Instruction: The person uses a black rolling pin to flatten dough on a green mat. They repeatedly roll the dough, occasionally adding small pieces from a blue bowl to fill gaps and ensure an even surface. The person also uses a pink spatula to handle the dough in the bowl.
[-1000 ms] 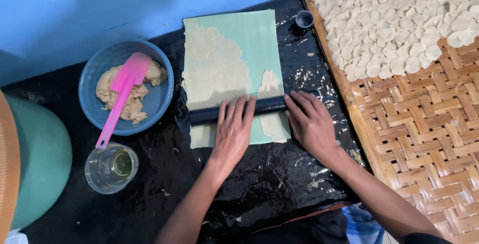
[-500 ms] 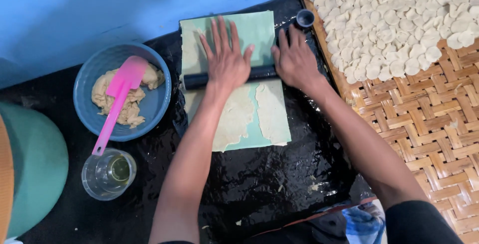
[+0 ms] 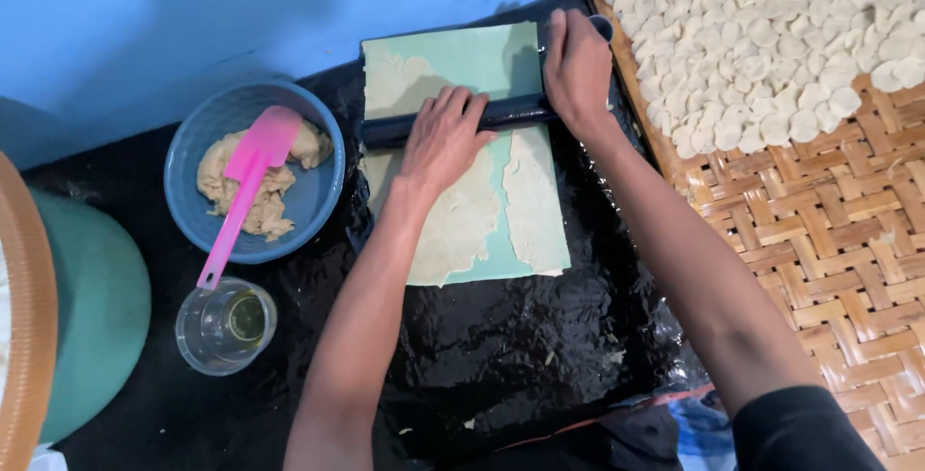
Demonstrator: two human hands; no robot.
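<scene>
A dark rolling pin (image 3: 385, 131) lies across a pale green mat (image 3: 482, 57) on black plastic sheeting. My left hand (image 3: 443, 139) presses on the pin's middle with fingers curled over it. At the pin's right end, my right hand (image 3: 578, 66) grips from above. A thin sheet of pale dough (image 3: 453, 230) covers the mat below the pin, and a separate strip (image 3: 535, 201) lies beside it on the right. A little dough shows above the pin at the mat's left.
A blue bowl (image 3: 332, 158) with lumps of dough and a pink spatula (image 3: 255, 153) sits left of the mat. A glass of yellowish liquid (image 3: 226, 325) stands below it. A woven tray (image 3: 838, 221) on the right carries several round dough discs (image 3: 771, 38). A green tub (image 3: 87, 317) stands far left.
The pin has rolled away from me, from the mat's near end to its far part. My fingers, spread flat half a second ago, now curl over the pin.
</scene>
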